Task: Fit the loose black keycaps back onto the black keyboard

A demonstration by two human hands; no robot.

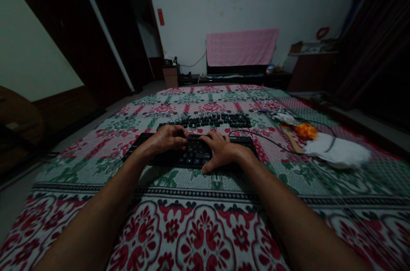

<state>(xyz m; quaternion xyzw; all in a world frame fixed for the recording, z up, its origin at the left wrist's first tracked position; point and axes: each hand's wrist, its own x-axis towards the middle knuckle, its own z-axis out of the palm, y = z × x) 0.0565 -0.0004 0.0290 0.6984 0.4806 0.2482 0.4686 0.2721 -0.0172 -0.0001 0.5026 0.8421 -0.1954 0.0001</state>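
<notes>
A black keyboard (188, 158) lies flat on a patterned cloth, with keys or key places visible between my hands. Over its left part, my left hand (166, 139) has curled fingers, thumb and fingertips drawn close together; whatever may be between them is too dark to make out. My right hand (219, 150) rests on the right half with its fingers spread, the thumb reaching past the near edge. Just behind the keyboard, several loose black keycaps (211, 121) lie in rows on the cloth. A black cable (267, 136) runs off to the right.
On the right of the patterned cloth (211, 198) lie a white cloth or bag (339, 151), an orange fluffy item (306, 131), a brush-like wooden handle (293, 140) and a crumpled whitish item (285, 118). A pink towel (241, 46) hangs over a screen by the far wall.
</notes>
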